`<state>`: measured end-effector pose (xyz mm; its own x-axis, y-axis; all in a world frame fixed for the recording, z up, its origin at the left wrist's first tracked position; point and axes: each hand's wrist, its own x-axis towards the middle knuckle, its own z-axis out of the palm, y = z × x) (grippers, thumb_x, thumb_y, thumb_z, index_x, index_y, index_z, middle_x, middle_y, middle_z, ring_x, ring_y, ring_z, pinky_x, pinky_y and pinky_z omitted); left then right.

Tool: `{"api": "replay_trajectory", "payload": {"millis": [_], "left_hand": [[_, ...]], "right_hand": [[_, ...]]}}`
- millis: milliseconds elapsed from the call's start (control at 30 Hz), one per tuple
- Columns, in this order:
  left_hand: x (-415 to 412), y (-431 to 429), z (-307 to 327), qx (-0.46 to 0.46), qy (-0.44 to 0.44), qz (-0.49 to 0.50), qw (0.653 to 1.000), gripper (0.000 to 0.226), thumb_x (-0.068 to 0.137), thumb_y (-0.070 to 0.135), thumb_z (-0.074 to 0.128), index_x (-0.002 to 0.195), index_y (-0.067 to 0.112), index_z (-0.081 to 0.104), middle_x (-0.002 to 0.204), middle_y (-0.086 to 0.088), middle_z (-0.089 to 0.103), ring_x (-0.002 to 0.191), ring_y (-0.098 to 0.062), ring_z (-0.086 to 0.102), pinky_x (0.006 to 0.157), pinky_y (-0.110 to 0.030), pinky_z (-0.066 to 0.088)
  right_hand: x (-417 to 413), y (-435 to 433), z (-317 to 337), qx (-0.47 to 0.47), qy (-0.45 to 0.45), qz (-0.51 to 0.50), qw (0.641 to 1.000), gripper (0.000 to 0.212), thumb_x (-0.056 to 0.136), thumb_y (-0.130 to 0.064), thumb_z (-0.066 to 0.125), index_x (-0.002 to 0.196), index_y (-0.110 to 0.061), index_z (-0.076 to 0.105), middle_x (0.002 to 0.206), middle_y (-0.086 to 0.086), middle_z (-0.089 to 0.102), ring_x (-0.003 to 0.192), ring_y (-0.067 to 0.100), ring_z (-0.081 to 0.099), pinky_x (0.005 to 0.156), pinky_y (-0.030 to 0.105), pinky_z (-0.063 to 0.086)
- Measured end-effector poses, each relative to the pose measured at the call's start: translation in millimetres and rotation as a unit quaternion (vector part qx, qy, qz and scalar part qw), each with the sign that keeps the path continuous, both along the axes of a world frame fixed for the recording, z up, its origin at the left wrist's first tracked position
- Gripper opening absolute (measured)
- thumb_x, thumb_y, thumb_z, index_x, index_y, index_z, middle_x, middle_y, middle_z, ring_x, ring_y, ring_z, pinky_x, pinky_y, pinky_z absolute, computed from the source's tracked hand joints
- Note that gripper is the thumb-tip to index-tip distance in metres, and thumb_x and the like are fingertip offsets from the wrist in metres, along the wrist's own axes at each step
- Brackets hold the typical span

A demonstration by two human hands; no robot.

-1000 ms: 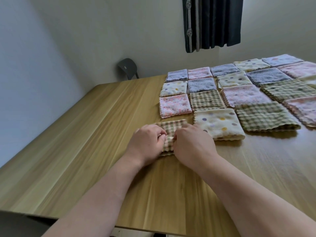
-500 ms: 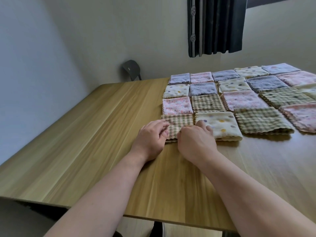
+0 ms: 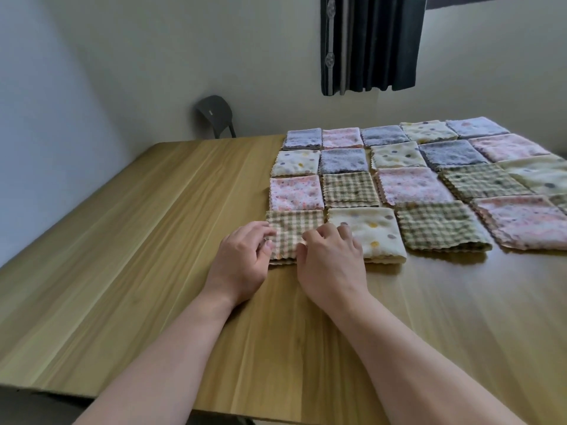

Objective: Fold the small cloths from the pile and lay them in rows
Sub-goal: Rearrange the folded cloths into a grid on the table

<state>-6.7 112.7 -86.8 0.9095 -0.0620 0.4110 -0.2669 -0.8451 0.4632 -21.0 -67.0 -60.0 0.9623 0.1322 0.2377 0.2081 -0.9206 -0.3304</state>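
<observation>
Since a second ago the folded checked cloth has slid forward into the near row's left end, now touching the pink cloth behind and just beside the dotted cream cloth. The left hand and right hand stay at its near corners with fingers bent; whether they pinch it I cannot tell. They hide its near edge. Behind the wooden table stand a grey chair and a dark curtain.
</observation>
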Motion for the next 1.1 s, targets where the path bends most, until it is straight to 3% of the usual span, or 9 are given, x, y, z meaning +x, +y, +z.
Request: {"api": "replay_trajectory", "payload": {"millis": [167, 267, 367, 467, 533, 600, 767, 933, 1100], "left_hand": [[2.4, 2.8, 2.3, -0.058, -0.044, 0.018, 0.997, 0.023, 0.092, 0.023, 0.057, 0.109, 0.015, 0.071, 0.114, 0.008, 0.066, 0.112, -0.011, 0.059, 0.101, -0.033, 0.046], [5.9, 0.0, 0.0, -0.067, -0.055, 0.063, 0.994, 0.021, 0.092, 0.021, 0.059, 0.107, 0.011, 0.070, 0.110, 0.003, 0.066, 0.104, -0.014, 0.061, 0.095, -0.031, 0.046], [10.8, -3.3, -0.9, -0.090, -0.013, 0.119, 0.989, 0.014, 0.093, 0.017, 0.065, 0.105, 0.011, 0.069, 0.102, 0.005, 0.061, 0.085, -0.012, 0.057, 0.084, -0.026, 0.047], [8.8, -8.9, 22.3, -0.152, 0.091, 0.187, 0.966, 0.015, 0.091, 0.013, 0.070, 0.105, 0.015, 0.068, 0.097, 0.005, 0.058, 0.075, -0.005, 0.056, 0.078, -0.030, 0.050], [2.0, -15.1, 41.8, -0.144, 0.134, 0.185, 0.963, 0.018, 0.089, 0.008, 0.069, 0.106, 0.015, 0.069, 0.101, 0.004, 0.059, 0.078, -0.004, 0.057, 0.082, -0.030, 0.049], [3.0, -16.2, 71.0, -0.111, 0.182, 0.146, 0.966, 0.025, 0.087, 0.000, 0.063, 0.107, 0.013, 0.070, 0.108, 0.001, 0.062, 0.090, -0.017, 0.063, 0.090, -0.036, 0.052], [12.2, -22.0, 111.0, 0.016, 0.308, 0.019, 0.951, 0.046, 0.085, -0.004, 0.048, 0.125, 0.012, 0.066, 0.129, -0.003, 0.062, 0.118, -0.027, 0.054, 0.104, -0.040, 0.043], [28.4, -21.5, 114.5, 0.088, 0.424, -0.038, 0.901, 0.057, 0.092, 0.003, 0.039, 0.144, 0.022, 0.051, 0.148, 0.005, 0.049, 0.135, -0.022, 0.041, 0.113, -0.038, 0.033], [35.5, -20.7, 117.3, 0.138, 0.511, -0.094, 0.843, 0.068, 0.088, 0.001, 0.040, 0.153, 0.020, 0.039, 0.157, 0.005, 0.040, 0.143, -0.022, 0.039, 0.117, -0.040, 0.033]], "right_hand": [[2.7, 7.2, -12.8, 0.052, -0.094, 0.001, 0.994, 0.022, 0.095, -0.034, 0.057, 0.105, -0.021, 0.070, 0.110, 0.002, 0.064, 0.107, 0.030, 0.055, 0.086, 0.044, 0.046], [2.8, 7.1, -24.4, 0.085, -0.103, -0.002, 0.991, 0.019, 0.092, -0.033, 0.060, 0.104, -0.022, 0.071, 0.112, 0.001, 0.065, 0.103, 0.027, 0.057, 0.084, 0.043, 0.048], [13.4, 8.3, -15.7, 0.074, -0.077, -0.009, 0.994, 0.020, 0.093, -0.032, 0.059, 0.104, -0.022, 0.072, 0.109, -0.001, 0.067, 0.099, 0.025, 0.058, 0.082, 0.041, 0.046], [33.4, 11.1, 25.3, 0.108, 0.061, -0.022, 0.992, 0.024, 0.097, -0.035, 0.054, 0.105, -0.024, 0.073, 0.101, -0.002, 0.069, 0.098, 0.026, 0.059, 0.082, 0.042, 0.050], [48.3, 7.1, 48.6, 0.111, 0.180, -0.045, 0.976, 0.027, 0.099, -0.037, 0.049, 0.103, -0.024, 0.073, 0.097, -0.003, 0.070, 0.093, 0.023, 0.061, 0.078, 0.039, 0.053], [65.2, 1.4, 78.1, 0.099, 0.277, -0.079, 0.953, 0.028, 0.101, -0.037, 0.046, 0.096, -0.023, 0.070, 0.089, -0.003, 0.070, 0.085, 0.023, 0.065, 0.070, 0.038, 0.055], [86.4, -1.6, 101.6, 0.063, 0.359, -0.134, 0.922, 0.030, 0.098, -0.025, 0.047, 0.071, -0.016, 0.058, 0.072, 0.003, 0.064, 0.068, 0.026, 0.063, 0.048, 0.027, 0.038], [96.3, 6.3, 103.6, -0.036, 0.372, -0.109, 0.921, 0.011, 0.097, -0.018, 0.051, 0.096, -0.015, 0.061, 0.094, 0.004, 0.067, 0.084, 0.029, 0.066, 0.060, 0.033, 0.050], [106.1, 12.6, 101.6, -0.064, 0.370, -0.088, 0.923, 0.021, 0.093, -0.008, 0.046, 0.112, -0.013, 0.054, 0.112, 0.009, 0.063, 0.098, 0.031, 0.064, 0.068, 0.037, 0.051]]}}
